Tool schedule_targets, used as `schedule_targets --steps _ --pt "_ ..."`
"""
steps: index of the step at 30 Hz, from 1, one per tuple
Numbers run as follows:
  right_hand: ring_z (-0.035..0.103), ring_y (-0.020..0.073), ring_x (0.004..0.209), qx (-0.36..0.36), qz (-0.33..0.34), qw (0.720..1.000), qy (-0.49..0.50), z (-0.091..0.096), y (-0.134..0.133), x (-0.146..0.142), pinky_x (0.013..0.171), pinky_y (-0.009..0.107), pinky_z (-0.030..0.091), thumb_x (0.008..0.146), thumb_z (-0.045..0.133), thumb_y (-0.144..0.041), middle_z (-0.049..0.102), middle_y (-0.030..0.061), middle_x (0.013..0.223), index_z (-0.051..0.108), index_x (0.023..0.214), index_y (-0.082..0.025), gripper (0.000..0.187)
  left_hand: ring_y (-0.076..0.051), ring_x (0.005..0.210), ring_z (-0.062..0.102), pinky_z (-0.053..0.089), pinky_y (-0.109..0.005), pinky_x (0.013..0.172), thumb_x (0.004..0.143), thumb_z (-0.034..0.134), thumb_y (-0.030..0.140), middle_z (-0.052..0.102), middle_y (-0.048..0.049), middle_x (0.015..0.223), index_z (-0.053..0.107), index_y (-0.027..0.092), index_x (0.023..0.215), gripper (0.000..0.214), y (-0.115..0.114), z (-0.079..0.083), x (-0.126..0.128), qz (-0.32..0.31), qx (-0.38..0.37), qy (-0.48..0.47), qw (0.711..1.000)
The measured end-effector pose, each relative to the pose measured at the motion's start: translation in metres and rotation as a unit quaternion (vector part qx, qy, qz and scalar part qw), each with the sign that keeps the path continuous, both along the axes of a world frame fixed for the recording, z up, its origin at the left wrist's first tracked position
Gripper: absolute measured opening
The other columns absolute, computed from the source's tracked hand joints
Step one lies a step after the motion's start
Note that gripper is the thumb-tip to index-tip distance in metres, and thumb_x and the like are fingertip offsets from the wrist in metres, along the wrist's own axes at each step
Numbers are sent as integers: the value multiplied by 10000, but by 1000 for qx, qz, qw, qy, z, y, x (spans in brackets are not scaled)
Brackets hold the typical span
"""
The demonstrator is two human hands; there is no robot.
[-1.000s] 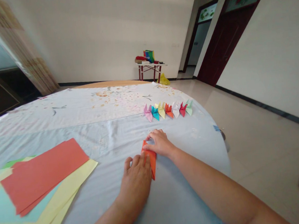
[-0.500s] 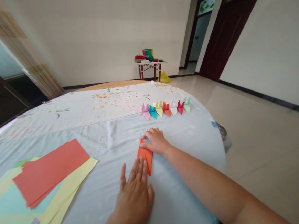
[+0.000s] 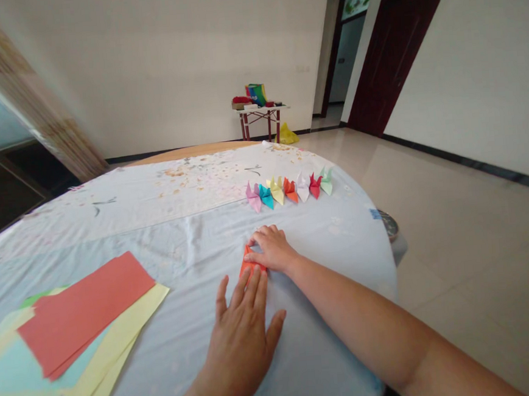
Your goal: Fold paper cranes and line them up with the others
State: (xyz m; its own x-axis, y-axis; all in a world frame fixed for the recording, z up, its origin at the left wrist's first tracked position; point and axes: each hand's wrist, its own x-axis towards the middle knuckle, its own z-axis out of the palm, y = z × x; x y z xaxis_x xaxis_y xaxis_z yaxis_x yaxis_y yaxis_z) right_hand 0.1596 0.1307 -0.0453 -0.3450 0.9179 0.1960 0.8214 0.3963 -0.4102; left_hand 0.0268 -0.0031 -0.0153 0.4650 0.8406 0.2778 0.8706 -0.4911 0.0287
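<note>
A folded orange paper piece [image 3: 248, 263] lies on the pale blue tablecloth [image 3: 193, 228], mostly covered by my hands. My left hand [image 3: 244, 334] lies flat on it with fingers stretched out, pressing its near part. My right hand [image 3: 271, 249] rests on its far end, fingers curled down and pinning the tip. Beyond them stands a row of several small folded paper figures [image 3: 286, 189] in pink, teal, yellow, orange, white, red and green.
A loose stack of coloured paper sheets [image 3: 72, 317], red on top of yellow, green and blue, lies at the left. The table's rounded edge [image 3: 388, 261] falls off to the tiled floor on the right. A small table [image 3: 260, 110] stands by the far wall.
My left hand slid back toward me, then forward again, flattening over the orange piece so less of it shows. The right hand stayed on the far tip.
</note>
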Motion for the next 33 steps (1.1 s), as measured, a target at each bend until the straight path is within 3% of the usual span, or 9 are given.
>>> schedule_targets --steps 3,7,12,16,18,20,22,27,33 --pt "414 212 980 0 -2 1000 2 2 -1 0 803 339 312 707 632 -492 527 33 1021 576 935 -240 345 -269 1232 401 121 -485 1067 862 330 472 479 -145 1314 448 111 1278 563 10 -14 8 -17 -19 15 1000" --pt "416 214 976 3 0 1000 10 0 0 0 801 341 312 691 645 -496 531 27 1008 580 921 -245 348 -254 1234 405 43 -464 1078 867 313 483 447 -149 1336 436 106 1284 575 1 -25 6 -29 -13 26 999" --pt "416 210 976 -2 -5 1000 19 -3 1 -1 809 338 305 682 653 -496 531 29 990 585 912 -240 351 -232 1226 413 -80 -404 1073 865 342 476 472 -143 1316 437 106 1276 561 -18 -25 -2 -66 30 40 997" --pt "417 208 972 -2 -2 1000 24 -2 1 -1 809 335 303 687 648 -496 535 26 988 585 907 -239 344 -235 1193 443 -42 -414 1069 854 376 478 515 -132 1284 449 132 1261 540 -21 -16 -5 -89 25 24 995" --pt "419 209 968 2 0 1000 26 -2 1 -1 804 336 304 692 642 -497 537 26 988 585 906 -239 340 -227 1127 497 63 -441 1058 858 382 456 584 -97 1208 509 185 1195 451 -15 -6 -3 -75 -17 -4 997" --pt "420 209 967 3 1 1000 27 -2 1 -1 804 336 305 692 642 -497 539 28 991 585 909 -238 343 -207 1033 547 175 -463 1024 871 387 376 636 -60 1097 563 223 1098 326 -4 4 0 -6 -67 -37 997" --pt "421 209 969 1 1 1000 27 -3 1 -1 808 337 305 685 649 -497 541 30 994 588 910 -236 350 -227 1054 525 217 -482 1002 859 405 353 604 -85 1131 548 200 1118 333 8 8 3 38 -60 -50 996" --pt "423 207 978 5 2 999 35 -3 0 0 817 335 310 698 640 -485 549 31 997 598 908 -239 326 -258 1106 482 238 -492 987 855 400 346 555 -125 1196 521 157 1169 386 28 -4 4 80 -71 -27 994" --pt "431 188 967 -15 1 998 57 -1 1 0 846 329 303 773 584 -414 558 25 969 626 898 -253 208 -251 1092 483 208 -482 1005 869 359 383 576 -106 1164 545 172 1147 395 25 -6 5 85 -82 -18 993"
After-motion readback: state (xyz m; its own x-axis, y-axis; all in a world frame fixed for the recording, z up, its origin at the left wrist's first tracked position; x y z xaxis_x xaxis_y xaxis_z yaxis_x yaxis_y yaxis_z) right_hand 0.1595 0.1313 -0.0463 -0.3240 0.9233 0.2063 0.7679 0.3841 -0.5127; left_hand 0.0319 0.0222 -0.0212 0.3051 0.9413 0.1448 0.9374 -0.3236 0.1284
